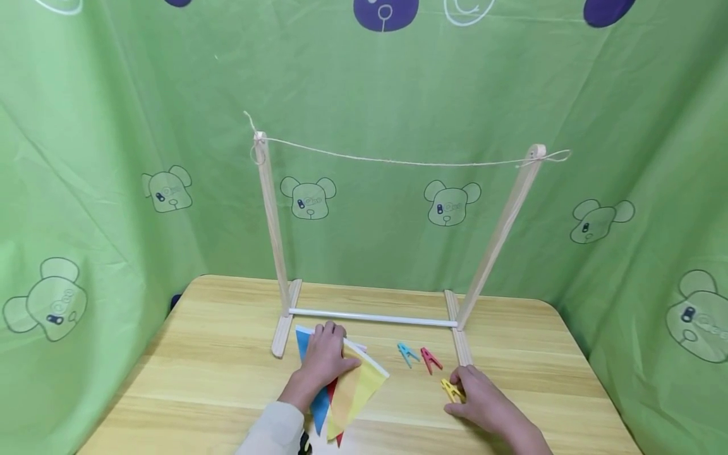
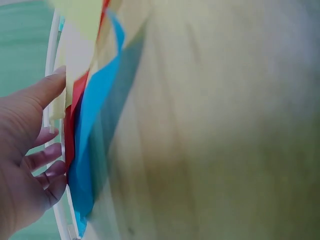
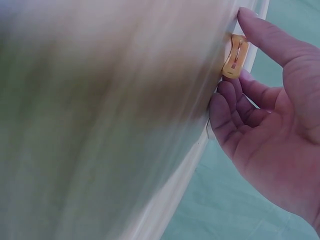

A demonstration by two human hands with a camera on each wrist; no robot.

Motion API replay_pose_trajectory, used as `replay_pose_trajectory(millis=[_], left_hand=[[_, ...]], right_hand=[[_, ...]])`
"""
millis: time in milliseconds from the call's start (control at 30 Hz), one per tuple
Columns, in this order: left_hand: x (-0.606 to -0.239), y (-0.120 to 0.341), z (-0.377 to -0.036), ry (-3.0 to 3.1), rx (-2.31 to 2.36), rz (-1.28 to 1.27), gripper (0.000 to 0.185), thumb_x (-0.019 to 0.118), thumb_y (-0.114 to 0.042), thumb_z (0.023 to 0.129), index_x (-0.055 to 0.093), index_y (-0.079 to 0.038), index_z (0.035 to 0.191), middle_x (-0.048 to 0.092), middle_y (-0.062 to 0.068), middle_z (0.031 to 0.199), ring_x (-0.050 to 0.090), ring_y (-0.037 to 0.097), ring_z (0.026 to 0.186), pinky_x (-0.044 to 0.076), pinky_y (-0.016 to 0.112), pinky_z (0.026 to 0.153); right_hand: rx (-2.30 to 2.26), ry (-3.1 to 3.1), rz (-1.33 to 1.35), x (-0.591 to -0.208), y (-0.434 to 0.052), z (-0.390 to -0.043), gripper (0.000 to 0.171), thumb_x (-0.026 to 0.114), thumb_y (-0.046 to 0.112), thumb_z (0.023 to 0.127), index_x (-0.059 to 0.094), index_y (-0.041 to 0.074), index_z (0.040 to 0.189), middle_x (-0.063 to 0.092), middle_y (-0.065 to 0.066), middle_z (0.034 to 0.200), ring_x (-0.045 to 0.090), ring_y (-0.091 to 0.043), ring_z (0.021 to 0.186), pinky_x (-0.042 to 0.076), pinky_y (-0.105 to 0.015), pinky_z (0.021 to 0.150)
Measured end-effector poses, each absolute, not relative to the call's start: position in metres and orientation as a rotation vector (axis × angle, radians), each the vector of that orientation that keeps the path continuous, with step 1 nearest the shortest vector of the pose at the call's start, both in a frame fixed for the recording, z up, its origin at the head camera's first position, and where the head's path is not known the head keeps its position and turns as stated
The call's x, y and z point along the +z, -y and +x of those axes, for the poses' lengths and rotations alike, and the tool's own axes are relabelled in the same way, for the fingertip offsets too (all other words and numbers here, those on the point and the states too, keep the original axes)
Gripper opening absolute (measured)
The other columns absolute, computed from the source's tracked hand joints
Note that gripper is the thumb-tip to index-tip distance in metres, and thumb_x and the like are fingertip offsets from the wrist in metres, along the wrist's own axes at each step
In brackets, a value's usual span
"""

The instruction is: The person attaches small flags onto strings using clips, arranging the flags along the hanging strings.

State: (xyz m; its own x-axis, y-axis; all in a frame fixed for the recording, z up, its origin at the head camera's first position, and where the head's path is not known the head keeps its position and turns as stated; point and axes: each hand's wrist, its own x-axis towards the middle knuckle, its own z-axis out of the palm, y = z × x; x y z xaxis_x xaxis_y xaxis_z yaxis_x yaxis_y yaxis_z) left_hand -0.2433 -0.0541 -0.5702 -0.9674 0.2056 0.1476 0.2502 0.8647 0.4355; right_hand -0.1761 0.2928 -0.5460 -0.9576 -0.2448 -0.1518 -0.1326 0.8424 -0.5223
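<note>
Several small pennants in blue (image 1: 321, 411), red (image 1: 332, 390) and yellow (image 1: 364, 382) lie overlapped at the front middle of the table, their white top edges toward the back. My left hand (image 1: 325, 355) rests across them, with the thumb (image 2: 52, 86) on the yellow cloth and the other fingertips by the red and blue ones. At the right, my right hand (image 1: 483, 399) is around a yellow clothespin (image 1: 452, 390) on the table. In the right wrist view, the clothespin (image 3: 235, 56) sits between the spread thumb and the fingers, with a gap at the thumb.
A blue clothespin (image 1: 407, 354) and a red clothespin (image 1: 430, 360) lie left of my right hand. Behind stands a wooden frame with a left post (image 1: 273, 227), a right post (image 1: 500, 234) and a white bottom rod (image 1: 372, 317). A string (image 1: 392, 160) spans the post tops. Green curtains surround the table.
</note>
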Motion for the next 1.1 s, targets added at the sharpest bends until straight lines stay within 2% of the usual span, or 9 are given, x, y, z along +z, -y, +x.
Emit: replay_pose_trajectory(millis=[167, 367, 600, 767, 900, 1100], left_hand=[[-0.5695, 0.0527, -0.2440, 2.932, -0.785, -0.325, 0.066, 0.093, -0.047, 0.072, 0.060, -0.009, 0.114, 0.055, 0.005, 0.107, 0.044, 0.023, 0.094, 0.041, 0.037, 0.081], [-0.5695, 0.0519, -0.2439, 2.916, -0.946, -0.318, 0.065, 0.095, -0.037, 0.073, 0.060, -0.006, 0.117, 0.054, 0.006, 0.107, 0.047, 0.022, 0.096, 0.050, 0.038, 0.083], [-0.5688, 0.0517, -0.2445, 2.903, -1.102, -0.294, 0.064, 0.095, -0.025, 0.074, 0.057, -0.004, 0.122, 0.062, 0.010, 0.106, 0.058, 0.024, 0.093, 0.057, 0.043, 0.088], [-0.5678, 0.0508, -0.2455, 2.899, -1.142, -0.281, 0.065, 0.094, -0.018, 0.074, 0.056, -0.005, 0.124, 0.065, 0.011, 0.108, 0.061, 0.023, 0.093, 0.058, 0.043, 0.089], [-0.5671, 0.0505, -0.2447, 2.889, -1.185, -0.270, 0.066, 0.093, -0.013, 0.075, 0.054, -0.005, 0.127, 0.066, 0.010, 0.106, 0.061, 0.022, 0.091, 0.058, 0.042, 0.086], [-0.5678, 0.0504, -0.2442, 2.872, -1.241, -0.260, 0.068, 0.091, -0.008, 0.075, 0.052, -0.005, 0.131, 0.063, 0.005, 0.091, 0.058, 0.020, 0.082, 0.055, 0.039, 0.077]], right_hand=[[-0.791, -2.805, -0.321, -0.5464, -0.2940, -0.1765, 0.047, 0.091, 0.028, 0.078, 0.058, 0.009, 0.107, 0.053, 0.000, 0.097, 0.046, -0.014, 0.084, 0.043, -0.023, 0.069], [-0.808, -2.774, -0.309, -0.5456, -0.2937, -0.1784, 0.045, 0.090, 0.025, 0.079, 0.059, 0.009, 0.106, 0.054, 0.000, 0.093, 0.047, -0.015, 0.081, 0.042, -0.023, 0.065], [-0.763, -2.798, -0.311, -0.5456, -0.2924, -0.1786, 0.042, 0.090, 0.024, 0.078, 0.060, 0.011, 0.105, 0.055, 0.002, 0.091, 0.047, -0.014, 0.080, 0.042, -0.024, 0.065], [-0.756, -2.792, -0.283, -0.5448, -0.2912, -0.1789, 0.041, 0.091, 0.023, 0.078, 0.061, 0.011, 0.104, 0.055, 0.002, 0.090, 0.047, -0.015, 0.081, 0.043, -0.025, 0.066], [-0.764, -2.789, -0.267, -0.5436, -0.2900, -0.1792, 0.041, 0.091, 0.021, 0.077, 0.062, 0.010, 0.103, 0.055, 0.001, 0.089, 0.048, -0.016, 0.080, 0.043, -0.025, 0.066], [-0.737, -2.814, -0.238, -0.5424, -0.2878, -0.1787, 0.038, 0.092, 0.018, 0.075, 0.064, 0.011, 0.101, 0.057, 0.003, 0.087, 0.049, -0.015, 0.078, 0.044, -0.025, 0.065]])
